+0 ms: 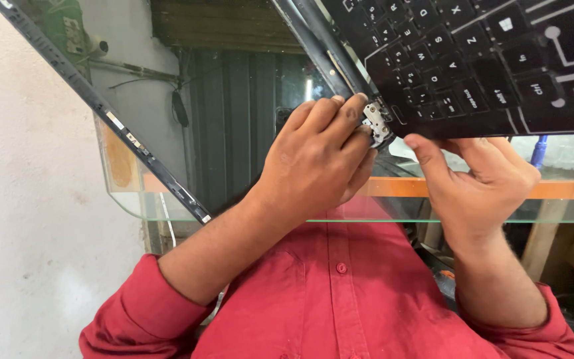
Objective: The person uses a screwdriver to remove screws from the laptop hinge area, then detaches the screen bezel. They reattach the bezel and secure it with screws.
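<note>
A black laptop base [473, 60] with its keyboard facing me fills the upper right. My left hand [313, 159] is curled at the base's corner, its fingertips pinching the small metal hinge [375, 123] there. My right hand [479, 179] grips the base's lower edge next to the hinge, thumb pressed on the rim. A thin black lid frame [127, 136] slants from the top left down to the glass. A second dark bar [320, 50] runs up from the hinge. Both my sleeves are red.
A glass counter top [141, 199] with an orange edge strip [566, 191] lies under the hands. Behind it are a pale wall, a dark corrugated panel [234, 113] and loose cables. A blue-handled tool [538, 151] stands at the right. My red shirt fills the bottom.
</note>
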A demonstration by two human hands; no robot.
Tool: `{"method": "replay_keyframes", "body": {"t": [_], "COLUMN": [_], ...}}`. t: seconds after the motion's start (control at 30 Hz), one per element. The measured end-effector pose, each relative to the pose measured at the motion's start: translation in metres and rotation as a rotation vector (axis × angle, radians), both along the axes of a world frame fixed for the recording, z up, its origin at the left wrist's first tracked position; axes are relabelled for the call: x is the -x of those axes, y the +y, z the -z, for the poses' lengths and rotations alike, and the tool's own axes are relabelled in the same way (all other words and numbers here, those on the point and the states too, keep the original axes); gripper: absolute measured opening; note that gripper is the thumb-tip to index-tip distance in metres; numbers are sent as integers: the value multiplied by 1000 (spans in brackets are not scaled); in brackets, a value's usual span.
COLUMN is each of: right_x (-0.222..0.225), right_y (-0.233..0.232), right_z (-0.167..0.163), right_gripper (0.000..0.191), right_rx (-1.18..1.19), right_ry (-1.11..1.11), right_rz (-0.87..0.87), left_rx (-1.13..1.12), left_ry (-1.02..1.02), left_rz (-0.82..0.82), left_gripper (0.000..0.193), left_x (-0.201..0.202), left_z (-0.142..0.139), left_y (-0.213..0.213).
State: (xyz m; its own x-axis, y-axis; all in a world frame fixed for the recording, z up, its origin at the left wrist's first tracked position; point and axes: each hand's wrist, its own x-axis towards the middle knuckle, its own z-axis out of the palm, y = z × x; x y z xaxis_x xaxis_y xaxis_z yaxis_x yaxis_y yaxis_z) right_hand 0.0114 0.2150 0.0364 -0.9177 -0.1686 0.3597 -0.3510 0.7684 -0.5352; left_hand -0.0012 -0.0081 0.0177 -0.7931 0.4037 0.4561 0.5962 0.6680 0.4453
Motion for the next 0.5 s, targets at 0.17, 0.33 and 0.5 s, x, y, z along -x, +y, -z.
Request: {"method": "replay_keyframes", "body": {"t": [0.17,0.33,0.5], "right_x": [-4,-2,7], "right_y": [43,90,116], "right_z": [-16,-18,10], "right_gripper": [18,18,17], "right_rx": [-94,-114,-180], "right_ry": [66,-247,-226], "right_rz": [200,361,395], "left_rx": [33,50,55], "left_ry": [17,37,31], "left_rz": [-18,-41,-52], "left_gripper": [22,21,23], "left_x": [0,-1,-2], "left_z": [2,6,7], "left_y": [5,9,11]}}
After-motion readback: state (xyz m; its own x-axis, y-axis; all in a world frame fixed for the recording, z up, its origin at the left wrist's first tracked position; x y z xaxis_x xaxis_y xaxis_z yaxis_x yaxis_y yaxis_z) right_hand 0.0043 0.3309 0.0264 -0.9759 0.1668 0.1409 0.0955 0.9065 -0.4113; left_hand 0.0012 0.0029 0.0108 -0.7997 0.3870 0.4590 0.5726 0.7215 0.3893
